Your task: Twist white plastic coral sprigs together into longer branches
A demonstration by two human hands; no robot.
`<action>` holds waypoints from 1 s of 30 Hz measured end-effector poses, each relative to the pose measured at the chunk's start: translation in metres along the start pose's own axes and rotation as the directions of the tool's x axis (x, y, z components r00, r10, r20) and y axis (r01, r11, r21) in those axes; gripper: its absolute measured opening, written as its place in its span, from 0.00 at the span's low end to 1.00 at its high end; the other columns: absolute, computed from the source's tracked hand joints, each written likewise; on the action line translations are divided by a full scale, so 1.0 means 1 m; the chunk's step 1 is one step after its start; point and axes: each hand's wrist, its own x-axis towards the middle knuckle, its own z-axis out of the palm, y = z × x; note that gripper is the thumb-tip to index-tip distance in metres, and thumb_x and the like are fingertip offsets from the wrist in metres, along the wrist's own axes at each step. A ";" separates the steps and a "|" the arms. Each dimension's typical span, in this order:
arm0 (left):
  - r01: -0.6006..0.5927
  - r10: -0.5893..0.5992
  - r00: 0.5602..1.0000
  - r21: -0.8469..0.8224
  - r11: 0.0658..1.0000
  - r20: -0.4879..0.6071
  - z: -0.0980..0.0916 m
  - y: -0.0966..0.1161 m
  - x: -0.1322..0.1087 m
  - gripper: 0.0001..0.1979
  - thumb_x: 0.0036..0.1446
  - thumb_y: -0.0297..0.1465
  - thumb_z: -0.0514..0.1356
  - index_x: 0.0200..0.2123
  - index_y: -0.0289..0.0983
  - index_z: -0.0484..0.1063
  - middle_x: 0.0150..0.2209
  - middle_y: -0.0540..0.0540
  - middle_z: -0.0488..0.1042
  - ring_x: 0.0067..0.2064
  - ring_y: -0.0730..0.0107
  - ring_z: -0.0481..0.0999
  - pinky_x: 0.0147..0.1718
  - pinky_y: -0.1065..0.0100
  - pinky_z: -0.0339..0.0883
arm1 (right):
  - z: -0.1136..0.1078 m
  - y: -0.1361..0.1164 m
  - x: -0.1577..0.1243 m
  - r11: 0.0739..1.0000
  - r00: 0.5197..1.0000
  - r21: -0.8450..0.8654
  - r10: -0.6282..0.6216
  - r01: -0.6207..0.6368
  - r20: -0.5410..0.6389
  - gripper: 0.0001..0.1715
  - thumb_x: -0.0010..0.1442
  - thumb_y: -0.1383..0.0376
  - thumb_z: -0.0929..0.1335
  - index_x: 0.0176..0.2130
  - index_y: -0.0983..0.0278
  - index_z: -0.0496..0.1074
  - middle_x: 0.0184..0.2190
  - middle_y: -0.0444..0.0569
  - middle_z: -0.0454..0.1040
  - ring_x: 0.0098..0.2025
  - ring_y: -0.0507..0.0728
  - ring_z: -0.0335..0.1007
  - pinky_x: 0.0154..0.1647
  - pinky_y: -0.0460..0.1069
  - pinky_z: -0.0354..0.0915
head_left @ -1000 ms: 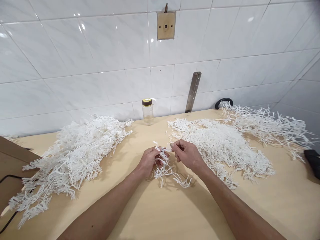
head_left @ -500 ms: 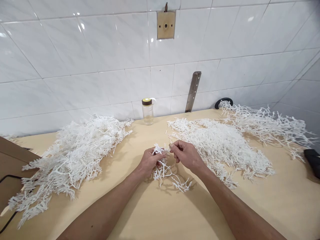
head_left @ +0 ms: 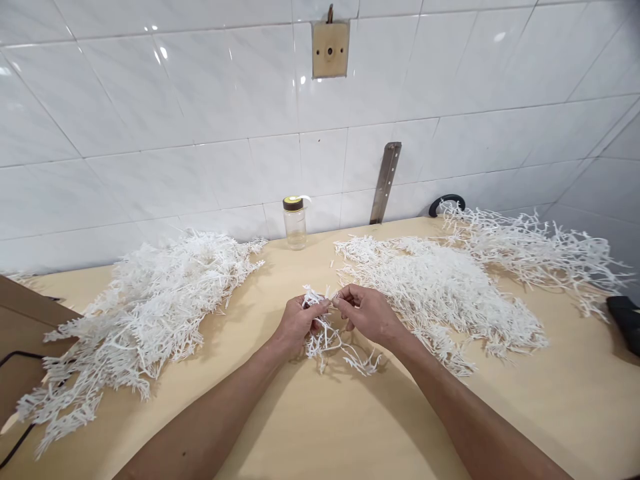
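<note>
My left hand (head_left: 299,321) is closed on a bunch of white branching plastic sprigs (head_left: 323,339), whose forked strands hang below the fingers over the table. Close beside it, my right hand (head_left: 364,311) pinches at the top of the same bunch, thumb and forefinger together. What exactly lies between those fingertips is too small to make out. A looser sprig end (head_left: 364,363) dangles under my right hand.
A heap of white sprigs (head_left: 170,300) lies at left, another heap (head_left: 440,287) at right, with longer branches (head_left: 540,250) behind it. A clear bottle (head_left: 295,230) and a metal strip (head_left: 386,183) stand by the tiled wall. A cardboard box (head_left: 30,327) is at far left.
My right hand has moved slightly left, bringing its fingertips up to my left thumb. The hanging sprig end has shifted slightly up and left.
</note>
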 end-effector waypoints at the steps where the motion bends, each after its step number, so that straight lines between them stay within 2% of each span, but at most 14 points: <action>1: 0.004 -0.004 1.000 -0.003 1.000 0.000 0.000 0.000 0.000 0.20 0.40 0.42 0.71 0.24 0.34 0.68 0.17 0.55 0.62 0.15 0.80 0.59 0.16 0.73 0.51 | 0.000 0.001 0.000 1.000 1.000 -0.012 -0.007 0.007 -0.001 0.11 0.59 0.58 0.65 0.32 0.63 0.72 0.25 0.43 0.73 0.21 0.51 0.70 0.22 0.46 0.68; 8: -0.014 0.014 1.000 0.005 1.000 -0.012 0.001 -0.001 0.000 0.22 0.40 0.45 0.71 0.24 0.34 0.68 0.15 0.56 0.60 0.15 0.81 0.57 0.16 0.73 0.51 | 0.004 -0.002 -0.002 0.994 0.996 -0.084 -0.071 0.066 -0.046 0.10 0.60 0.60 0.65 0.32 0.62 0.72 0.27 0.44 0.75 0.24 0.52 0.70 0.26 0.47 0.65; 13: 0.000 0.000 1.000 -0.004 1.000 -0.020 0.000 -0.002 0.001 0.22 0.41 0.46 0.70 0.24 0.34 0.67 0.14 0.56 0.59 0.15 0.80 0.57 0.16 0.74 0.50 | 0.010 -0.005 -0.004 0.974 0.978 -0.166 -0.174 0.154 -0.116 0.09 0.60 0.63 0.65 0.30 0.63 0.71 0.25 0.44 0.73 0.27 0.53 0.68 0.28 0.47 0.63; 18: 0.027 -0.030 0.999 -0.070 0.997 -0.042 0.000 -0.002 0.002 0.22 0.40 0.45 0.71 0.24 0.34 0.67 0.14 0.56 0.59 0.15 0.80 0.57 0.16 0.74 0.51 | 0.017 -0.002 -0.005 0.973 0.974 -0.130 -0.202 0.188 -0.104 0.08 0.62 0.64 0.64 0.31 0.63 0.69 0.25 0.44 0.72 0.26 0.52 0.65 0.27 0.47 0.62; 24: 0.066 -0.067 0.998 -0.111 0.992 -0.004 -0.002 -0.003 0.006 0.20 0.40 0.42 0.71 0.23 0.34 0.67 0.15 0.55 0.60 0.16 0.79 0.58 0.17 0.73 0.52 | 0.021 0.003 -0.004 0.971 0.971 -0.083 -0.230 0.224 -0.072 0.07 0.61 0.64 0.65 0.31 0.62 0.68 0.25 0.43 0.72 0.26 0.52 0.65 0.27 0.47 0.63; 30: 0.068 -0.073 0.996 -0.099 0.993 -0.044 -0.001 -0.004 0.005 0.20 0.40 0.42 0.70 0.23 0.35 0.66 0.14 0.55 0.59 0.15 0.79 0.57 0.16 0.73 0.50 | 0.026 0.005 -0.003 0.952 0.952 -0.133 -0.290 0.277 -0.094 0.07 0.61 0.65 0.64 0.30 0.63 0.67 0.25 0.44 0.71 0.27 0.52 0.64 0.29 0.47 0.61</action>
